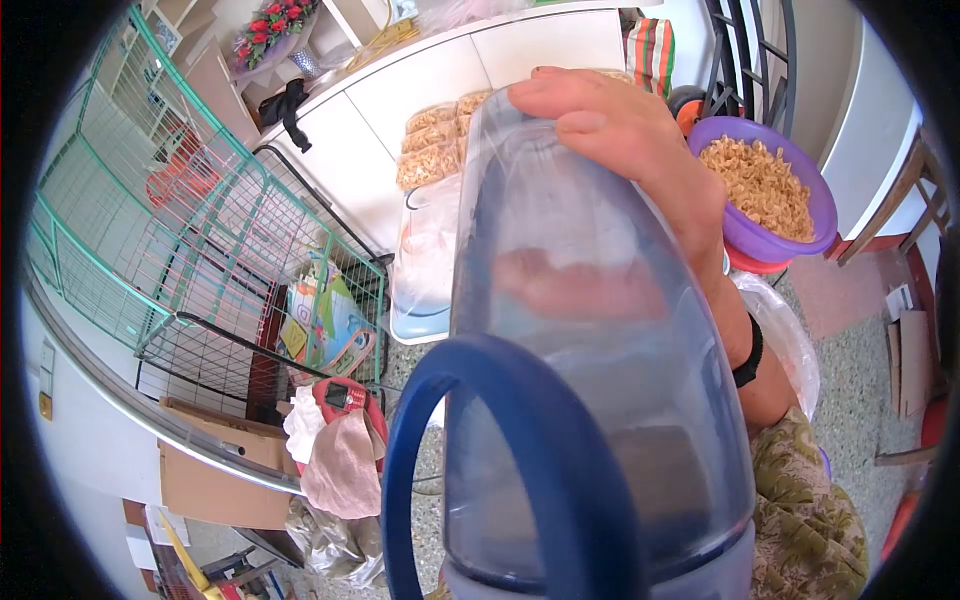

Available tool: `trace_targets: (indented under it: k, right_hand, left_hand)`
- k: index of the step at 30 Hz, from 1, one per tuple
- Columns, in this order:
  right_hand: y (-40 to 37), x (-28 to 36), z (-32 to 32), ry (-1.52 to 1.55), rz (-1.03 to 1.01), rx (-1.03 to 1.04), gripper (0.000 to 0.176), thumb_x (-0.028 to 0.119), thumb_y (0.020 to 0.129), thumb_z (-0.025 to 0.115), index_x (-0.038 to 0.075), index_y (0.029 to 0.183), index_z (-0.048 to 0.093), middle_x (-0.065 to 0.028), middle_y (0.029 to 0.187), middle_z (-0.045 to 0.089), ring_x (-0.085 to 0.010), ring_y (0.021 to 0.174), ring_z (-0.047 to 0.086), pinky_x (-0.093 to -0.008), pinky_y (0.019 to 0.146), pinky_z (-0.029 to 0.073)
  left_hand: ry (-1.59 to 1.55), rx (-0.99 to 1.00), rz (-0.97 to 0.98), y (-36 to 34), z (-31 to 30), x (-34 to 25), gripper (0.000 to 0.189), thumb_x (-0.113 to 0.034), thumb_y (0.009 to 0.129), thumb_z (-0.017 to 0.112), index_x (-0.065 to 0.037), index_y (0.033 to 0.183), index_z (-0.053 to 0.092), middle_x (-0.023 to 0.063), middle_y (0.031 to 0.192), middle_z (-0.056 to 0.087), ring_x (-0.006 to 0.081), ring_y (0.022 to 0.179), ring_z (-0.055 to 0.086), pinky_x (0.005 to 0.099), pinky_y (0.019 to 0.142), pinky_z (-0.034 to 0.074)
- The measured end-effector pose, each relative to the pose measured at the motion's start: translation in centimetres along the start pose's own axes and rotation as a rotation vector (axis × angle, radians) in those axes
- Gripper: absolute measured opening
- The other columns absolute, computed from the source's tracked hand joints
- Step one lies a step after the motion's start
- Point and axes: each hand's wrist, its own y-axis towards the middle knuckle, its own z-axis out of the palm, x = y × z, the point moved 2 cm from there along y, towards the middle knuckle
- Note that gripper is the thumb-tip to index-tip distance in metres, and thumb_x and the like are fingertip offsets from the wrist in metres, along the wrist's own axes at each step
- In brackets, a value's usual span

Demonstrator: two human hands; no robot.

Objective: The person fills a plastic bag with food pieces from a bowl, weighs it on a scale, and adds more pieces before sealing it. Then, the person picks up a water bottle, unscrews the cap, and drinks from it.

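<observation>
A large clear plastic water bottle [600, 380] with a dark blue carry loop [480, 355] fills the middle of the head view, very close to the camera. My right hand [645, 140], a black band at its wrist, is closed over the bottle's far end, fingertips curled on the top edge. A blurred pinkish shape shows through the clear wall. My left hand is not in view. Behind the bottle, clear packs of tan pieces [430, 160] lie by a blue-rimmed tray [430, 328].
Right of my arm stands a purple basin [825, 220] heaped with tan curled pieces, near a clear plastic bag [785, 335]. On the left are a green wire cage [180, 190], a cardboard box [215, 480] and a red seat [375, 405] bearing a phone [345, 396] and cloths.
</observation>
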Motion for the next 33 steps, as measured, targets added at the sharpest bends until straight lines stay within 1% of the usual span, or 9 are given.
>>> trace_targets:
  k: [4, 10, 12, 19, 22, 25, 28, 30, 33]
  right_hand:
    - [-0.3, -1.4, -0.2, 0.03, -0.084, 0.088, 0.065, 0.011, 0.063, 0.087, -0.001, 0.117, 0.054, -0.0251, 0.115, 0.066, -0.0386, 0.114, 0.061, -0.0489, 0.1, 0.046]
    - [-0.7, 0.1, 0.0, 0.04, 0.042, 0.05, 0.064, 0.016, 0.066, 0.087, -0.001, 0.118, 0.054, -0.0255, 0.119, 0.064, -0.039, 0.115, 0.061, -0.0488, 0.101, 0.045]
    - [-1.0, 0.2, 0.0, 0.046, 0.091, 0.06, 0.063, 0.008, 0.069, 0.083, 0.004, 0.125, 0.054, -0.0156, 0.119, 0.063, -0.036, 0.11, 0.059, -0.0456, 0.093, 0.048]
    - [-1.5, 0.3, -0.2, 0.019, 0.136, 0.112, 0.063, 0.005, 0.069, 0.08, 0.004, 0.126, 0.053, -0.0158, 0.123, 0.062, -0.0368, 0.113, 0.057, -0.0465, 0.096, 0.047]
    - [-1.5, 0.5, -0.1, 0.042, 0.163, 0.108, 0.063, 0.005, 0.069, 0.08, 0.004, 0.126, 0.053, -0.0149, 0.123, 0.062, -0.0367, 0.114, 0.057, -0.0462, 0.097, 0.046]
    - [-1.6, 0.7, 0.0, 0.047, 0.185, 0.111, 0.064, 0.004, 0.069, 0.08, 0.004, 0.126, 0.053, -0.0144, 0.122, 0.062, -0.0363, 0.113, 0.057, -0.0455, 0.098, 0.046]
    - [-1.8, 0.7, 0.0, 0.066, 0.207, 0.111, 0.065, 0.004, 0.068, 0.081, 0.004, 0.127, 0.052, -0.0144, 0.123, 0.061, -0.0363, 0.113, 0.057, -0.0446, 0.097, 0.047]
    - [-1.9, 0.6, 0.0, 0.078, 0.196, 0.129, 0.066, 0.005, 0.068, 0.081, 0.004, 0.127, 0.052, -0.0145, 0.123, 0.061, -0.0361, 0.114, 0.057, -0.0446, 0.096, 0.048]
    - [-1.9, 0.6, 0.1, 0.054, 0.181, 0.106, 0.066, 0.006, 0.069, 0.082, 0.004, 0.127, 0.052, -0.0143, 0.122, 0.062, -0.0365, 0.114, 0.058, -0.0448, 0.095, 0.049]
  left_hand:
    - [-0.061, 0.027, -0.075, -0.1, 0.0, -0.5, 0.04, -0.031, 0.097, 0.06, -0.001, 0.123, 0.059, 0.0199, 0.118, 0.06, 0.0276, 0.088, 0.068, 0.0375, 0.073, 0.056]
    - [-0.063, 0.018, -0.101, -0.1, -0.8, -1.5, 0.043, -0.034, 0.098, 0.058, -0.001, 0.126, 0.057, 0.0175, 0.118, 0.06, 0.024, 0.084, 0.068, 0.0364, 0.072, 0.055]
    - [-0.329, 0.12, -0.099, 0.0, -2.2, -3.1, 0.044, -0.034, 0.098, 0.058, -0.001, 0.128, 0.056, 0.0167, 0.119, 0.06, 0.0219, 0.081, 0.066, 0.0356, 0.072, 0.054]
    - [-0.129, 0.05, -0.227, 0.2, -1.3, -4.4, 0.042, -0.032, 0.099, 0.057, -0.002, 0.129, 0.055, 0.0164, 0.118, 0.061, 0.0217, 0.08, 0.066, 0.0359, 0.072, 0.054]
    - [-0.107, 0.037, -0.211, -0.2, -0.7, -2.8, 0.042, -0.032, 0.099, 0.058, -0.003, 0.129, 0.055, 0.0169, 0.118, 0.061, 0.022, 0.083, 0.068, 0.0366, 0.073, 0.054]
    - [-0.049, 0.015, -0.045, 0.1, -0.2, -1.0, 0.042, -0.031, 0.098, 0.058, -0.003, 0.13, 0.054, 0.0169, 0.119, 0.062, 0.0228, 0.086, 0.068, 0.0365, 0.074, 0.055]
    - [-0.095, 0.025, -0.127, -0.1, -1.0, -3.2, 0.042, -0.031, 0.098, 0.058, -0.003, 0.13, 0.054, 0.0169, 0.118, 0.062, 0.0238, 0.088, 0.068, 0.0366, 0.075, 0.055]
    - [-0.144, 0.092, -0.299, 0.1, -1.8, -5.5, 0.043, -0.032, 0.099, 0.058, -0.003, 0.131, 0.054, 0.0167, 0.121, 0.061, 0.0244, 0.09, 0.068, 0.0367, 0.077, 0.055]
    - [-0.159, 0.032, -0.199, 0.0, -1.3, -3.9, 0.044, -0.034, 0.099, 0.058, -0.004, 0.131, 0.053, 0.0165, 0.123, 0.059, 0.0237, 0.09, 0.068, 0.0367, 0.077, 0.055]
